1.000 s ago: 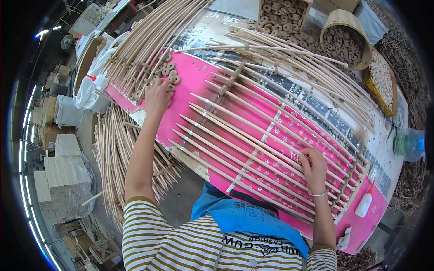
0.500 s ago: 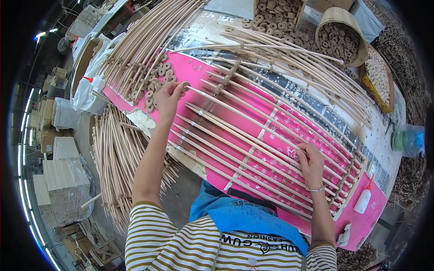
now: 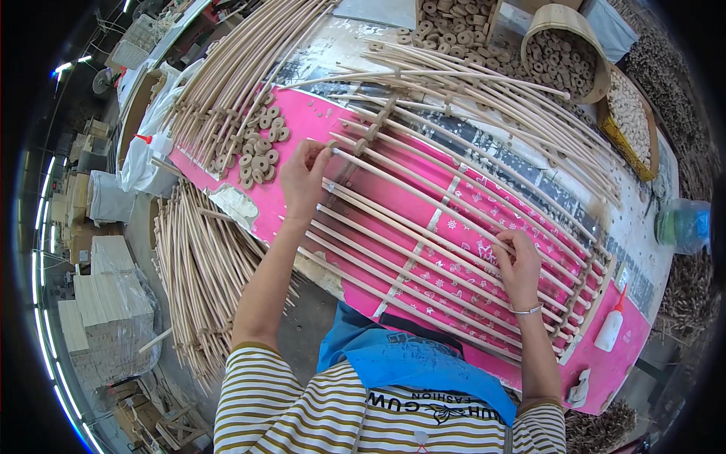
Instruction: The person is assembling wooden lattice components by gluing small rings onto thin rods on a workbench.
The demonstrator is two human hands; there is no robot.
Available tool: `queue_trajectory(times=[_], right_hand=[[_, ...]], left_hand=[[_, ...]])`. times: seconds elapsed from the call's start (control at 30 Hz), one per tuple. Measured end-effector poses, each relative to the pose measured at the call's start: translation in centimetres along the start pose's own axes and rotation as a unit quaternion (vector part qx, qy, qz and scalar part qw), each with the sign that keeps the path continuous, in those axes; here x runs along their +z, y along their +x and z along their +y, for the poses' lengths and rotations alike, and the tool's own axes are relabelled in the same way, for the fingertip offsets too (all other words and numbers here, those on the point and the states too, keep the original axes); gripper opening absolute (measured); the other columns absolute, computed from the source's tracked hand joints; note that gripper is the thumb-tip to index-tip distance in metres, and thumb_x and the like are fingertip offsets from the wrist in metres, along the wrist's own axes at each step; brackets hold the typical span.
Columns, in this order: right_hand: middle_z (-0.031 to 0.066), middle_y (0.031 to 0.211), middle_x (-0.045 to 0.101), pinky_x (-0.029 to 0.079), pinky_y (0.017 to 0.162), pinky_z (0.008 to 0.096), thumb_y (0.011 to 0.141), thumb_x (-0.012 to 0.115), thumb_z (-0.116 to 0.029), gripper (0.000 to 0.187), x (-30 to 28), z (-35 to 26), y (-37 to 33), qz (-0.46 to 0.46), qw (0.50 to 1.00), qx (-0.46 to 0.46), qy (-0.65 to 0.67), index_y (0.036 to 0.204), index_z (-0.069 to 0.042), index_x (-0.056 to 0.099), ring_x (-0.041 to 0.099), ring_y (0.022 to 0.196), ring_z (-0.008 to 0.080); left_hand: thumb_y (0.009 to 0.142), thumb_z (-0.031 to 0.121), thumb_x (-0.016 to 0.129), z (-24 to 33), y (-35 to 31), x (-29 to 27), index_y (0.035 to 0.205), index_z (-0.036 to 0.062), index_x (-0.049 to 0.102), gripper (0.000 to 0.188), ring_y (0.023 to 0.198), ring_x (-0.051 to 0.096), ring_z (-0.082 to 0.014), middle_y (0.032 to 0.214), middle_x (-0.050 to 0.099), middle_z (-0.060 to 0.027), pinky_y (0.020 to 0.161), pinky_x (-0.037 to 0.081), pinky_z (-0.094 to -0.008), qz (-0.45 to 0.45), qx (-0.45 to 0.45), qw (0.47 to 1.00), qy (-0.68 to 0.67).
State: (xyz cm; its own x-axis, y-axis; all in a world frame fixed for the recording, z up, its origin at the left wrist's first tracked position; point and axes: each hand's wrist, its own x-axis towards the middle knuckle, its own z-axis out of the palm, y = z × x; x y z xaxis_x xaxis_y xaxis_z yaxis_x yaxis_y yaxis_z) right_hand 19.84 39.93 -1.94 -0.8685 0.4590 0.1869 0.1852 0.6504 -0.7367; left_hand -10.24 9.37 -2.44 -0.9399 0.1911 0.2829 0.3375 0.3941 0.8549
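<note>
My left hand (image 3: 304,180) pinches a brown wooden ring (image 3: 331,144) at the left end of a pale wooden dowel (image 3: 401,185). The ring is around or against the tip; I cannot tell which. Farther along the same dowel, my right hand (image 3: 520,261) is closed with its thumb and fingertips on it. Several parallel dowels lie in a row on the pink sheet, their right ends lined up along a rack (image 3: 576,303). White glue shows on some left tips. Rings sit on the dowels just beyond my left hand.
Loose rings (image 3: 261,155) lie in a pile left of my left hand. A bucket of rings (image 3: 527,57) tips on its side at the back. Glue bottles (image 3: 609,327) stand or lie at the right and far left. Dowel bundles (image 3: 200,280) fill the left side.
My left hand has moved right with the ring, up to the dowel's left end. My right hand has stayed in nearly the same place.
</note>
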Motion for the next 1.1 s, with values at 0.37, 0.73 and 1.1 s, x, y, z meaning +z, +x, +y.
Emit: queue_trajectory(times=[0.37,0.73,1.1], right_hand=[[0.0109,0.091,0.063,0.05,0.072,0.0412,0.095,0.073,-0.012,0.009,0.5,-0.9,0.5,0.016,1.0,0.004,-0.022,0.098,-0.005,0.068,0.064,0.085,0.0308],[0.0093,0.089,0.062,0.046,0.078,0.043,0.095,0.073,-0.015,0.01,0.9,0.0,-0.1,0.025,0.984,-0.076,-0.157,0.094,-0.006,0.068,0.061,0.088,0.0296],[0.0038,0.097,0.063,0.044,0.086,0.0433,0.087,0.078,-0.028,0.019,2.1,1.2,-0.1,0.056,0.976,-0.08,-0.195,0.096,-0.015,0.068,0.061,0.098,0.0259]], left_hand=[[0.097,0.021,0.075,-0.1,-0.8,0.6,0.105,0.0056,0.073,0.017,0.077,0.076,-0.019,0.089,0.079,-0.0074,0.07,0.056,-0.0323,-0.007,0.021,0.994,0.11],[0.097,0.026,0.074,1.1,-2.5,1.6,0.103,0.0087,0.072,0.018,0.08,0.073,-0.0265,0.088,0.075,-0.008,0.072,0.055,-0.0395,-0.051,0.011,0.975,0.215],[0.106,0.021,0.067,-0.6,-1.7,1.3,0.106,0.0039,0.07,0.017,0.073,0.065,-0.0147,0.081,0.07,-0.0061,0.068,0.051,-0.0319,-0.088,0.075,0.978,0.176]])
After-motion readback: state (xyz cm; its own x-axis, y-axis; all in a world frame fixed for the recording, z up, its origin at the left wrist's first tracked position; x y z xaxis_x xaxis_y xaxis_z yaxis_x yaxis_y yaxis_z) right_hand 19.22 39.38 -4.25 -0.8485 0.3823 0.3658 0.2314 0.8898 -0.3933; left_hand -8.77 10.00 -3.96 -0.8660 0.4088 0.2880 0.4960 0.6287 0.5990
